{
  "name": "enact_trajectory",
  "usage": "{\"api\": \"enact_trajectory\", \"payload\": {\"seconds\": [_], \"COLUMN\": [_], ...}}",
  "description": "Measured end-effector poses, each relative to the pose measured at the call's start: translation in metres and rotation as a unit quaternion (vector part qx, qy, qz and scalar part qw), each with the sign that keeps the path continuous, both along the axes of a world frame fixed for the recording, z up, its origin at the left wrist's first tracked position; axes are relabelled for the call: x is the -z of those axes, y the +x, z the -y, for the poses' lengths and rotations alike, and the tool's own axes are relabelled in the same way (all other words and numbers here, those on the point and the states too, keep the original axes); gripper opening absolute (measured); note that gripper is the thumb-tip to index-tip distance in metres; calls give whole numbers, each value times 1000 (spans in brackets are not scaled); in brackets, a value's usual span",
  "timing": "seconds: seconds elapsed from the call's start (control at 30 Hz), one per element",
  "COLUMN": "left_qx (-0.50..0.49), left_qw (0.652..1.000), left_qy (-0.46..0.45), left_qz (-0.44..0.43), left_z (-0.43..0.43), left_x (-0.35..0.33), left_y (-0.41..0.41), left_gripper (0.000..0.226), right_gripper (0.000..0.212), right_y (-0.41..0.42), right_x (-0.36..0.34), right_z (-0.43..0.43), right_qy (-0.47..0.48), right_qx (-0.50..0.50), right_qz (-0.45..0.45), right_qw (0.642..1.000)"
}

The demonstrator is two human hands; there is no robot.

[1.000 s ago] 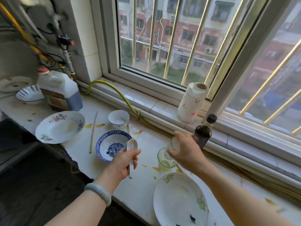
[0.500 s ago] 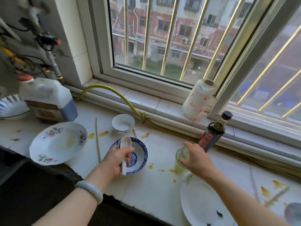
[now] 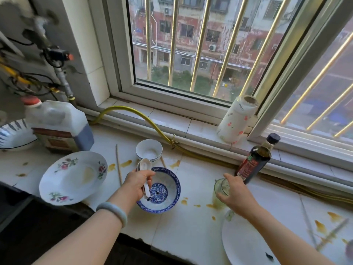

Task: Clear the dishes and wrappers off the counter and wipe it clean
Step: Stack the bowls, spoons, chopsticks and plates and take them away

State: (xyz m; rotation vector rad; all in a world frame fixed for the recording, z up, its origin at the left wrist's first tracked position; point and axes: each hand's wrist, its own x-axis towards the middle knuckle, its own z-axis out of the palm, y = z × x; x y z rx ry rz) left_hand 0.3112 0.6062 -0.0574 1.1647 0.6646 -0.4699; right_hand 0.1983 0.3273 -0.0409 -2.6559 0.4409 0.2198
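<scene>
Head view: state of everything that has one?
left hand: holds spoon over blue bowl
right hand: grips glass
glass: upright
blue bowl: upright
dark bottle: capped, upright
jug: capped
floral plate: overhangs counter edge
counter: stained with yellow spills

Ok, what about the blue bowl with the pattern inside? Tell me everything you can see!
The blue bowl looks like glazed china: white inside, with a blue patterned band round the rim and a blue flowery circle at the bottom. It stands upright on the pale counter, near the front edge, with no food showing. The left hand holds a white spoon over it, handle pointing down inside; whether they touch is unclear.
</scene>
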Motion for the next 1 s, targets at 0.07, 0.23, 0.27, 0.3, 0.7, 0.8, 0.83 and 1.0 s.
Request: {"api": "enact_trajectory", "payload": {"seconds": [0.07, 0.23, 0.27, 0.3, 0.7, 0.8, 0.83, 1.0], "left_qx": [-27, -89, -97, -107, -126, -116, -112, -88], "left_qw": [1000, 994, 992, 991, 982, 979, 976, 970], "left_qy": [13, 62, 76, 86, 140, 166, 183, 228], "left_qz": [-1, -3, -3, -2, -20, -26, -23, 1], "left_z": [0, -8, -10, -11, -7, -6, -6, -9], "left_x": [0, -5, -7, -8, 8, 16, 17, 21], "left_y": [6, 22, 24, 26, 63, 73, 75, 86], "left_gripper": [24, 20, 16, 13, 12, 17, 14, 21], "right_gripper": [92, 78, 70, 63, 51, 50, 51, 54], "right_y": [1, 7, 8, 10, 21, 27, 29, 38], "right_x": [3, 7, 8, 9, 7, 2, 0, -10], "right_z": [2, 6, 7, 8, 3, -5, -8, -27], "right_qy": [1, -37, -50, -61, -71, -71, -73, -70], "right_qx": [-8, -41, -48, -57, -38, -18, -13, 15], "right_qz": [-14, -10, -6, -1, 5, 14, 18, 28], "right_qw": [1000, 998, 998, 997, 997, 997, 997, 997]}}
